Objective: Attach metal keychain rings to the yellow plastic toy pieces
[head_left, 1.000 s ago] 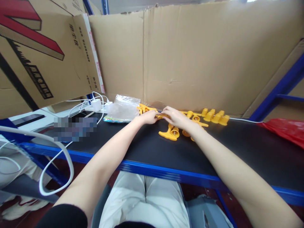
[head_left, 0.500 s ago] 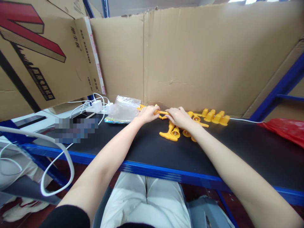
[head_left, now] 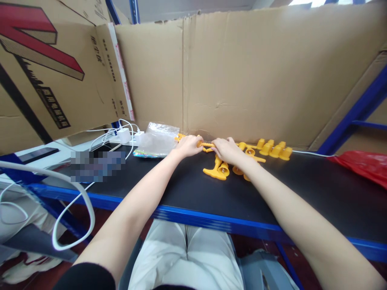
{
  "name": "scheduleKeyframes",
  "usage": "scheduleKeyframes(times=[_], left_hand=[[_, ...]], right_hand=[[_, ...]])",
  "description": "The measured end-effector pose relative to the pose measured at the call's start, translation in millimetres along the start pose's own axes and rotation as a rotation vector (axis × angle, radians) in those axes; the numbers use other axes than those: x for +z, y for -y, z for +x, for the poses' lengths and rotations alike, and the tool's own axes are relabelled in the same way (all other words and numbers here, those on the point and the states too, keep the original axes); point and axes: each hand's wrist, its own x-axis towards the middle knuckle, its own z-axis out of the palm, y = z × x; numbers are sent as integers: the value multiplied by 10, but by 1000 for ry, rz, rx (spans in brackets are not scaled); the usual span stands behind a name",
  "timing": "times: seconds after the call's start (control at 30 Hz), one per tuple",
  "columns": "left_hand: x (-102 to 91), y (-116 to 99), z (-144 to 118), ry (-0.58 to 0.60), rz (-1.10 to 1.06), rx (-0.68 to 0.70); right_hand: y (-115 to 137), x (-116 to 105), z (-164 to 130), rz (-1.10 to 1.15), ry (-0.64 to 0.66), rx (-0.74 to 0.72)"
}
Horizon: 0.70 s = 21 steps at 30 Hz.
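Near the back of the black tabletop, my left hand (head_left: 190,146) has its fingers closed round one end of a slim yellow plastic piece (head_left: 208,144). At its other end is my right hand (head_left: 226,150), fingers bent onto it; the exact grip is partly hidden. Just in front of my right hand lies a T-shaped yellow plastic part (head_left: 214,173), with a yellow bell-shaped cup (head_left: 223,169) beside it. More yellow parts are partly covered by my right hand and forearm. Behind my left hand, another yellow part (head_left: 180,137) shows.
Several yellow cups (head_left: 274,150) stand in rows at the back right. A clear plastic bag (head_left: 161,135) lies left of my hands, near white chargers (head_left: 123,135) and cables. A red bag (head_left: 363,164) is at far right. Cardboard (head_left: 242,80) walls the back.
My hands stay almost in place on the yellow piece. The fingers of my left hand have shifted slightly; the surrounding parts lie as before.
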Motion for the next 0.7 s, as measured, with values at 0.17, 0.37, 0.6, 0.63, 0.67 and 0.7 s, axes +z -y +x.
scheduleKeyframes(times=[0.17, 0.37, 0.6, 0.63, 0.67, 0.7], left_hand=[[-29, -35, 14, 19, -22, -55], [-77, -88, 46, -5, -3, -104], [-28, -44, 66, -6, 31, -124], [-22, -36, 67, -3, 35, -119], [-20, -30, 67, 0, 41, -115], [-19, -27, 66, 4, 48, -108]], right_hand=[[60, -94, -4, -124, -78, 77], [5, -70, -10, -167, -168, 50], [-28, -37, 15, -104, -128, -17], [-22, -39, 16, -116, -127, -16], [-14, -43, 16, -131, -128, -17], [-4, -50, 14, -146, -129, -18]])
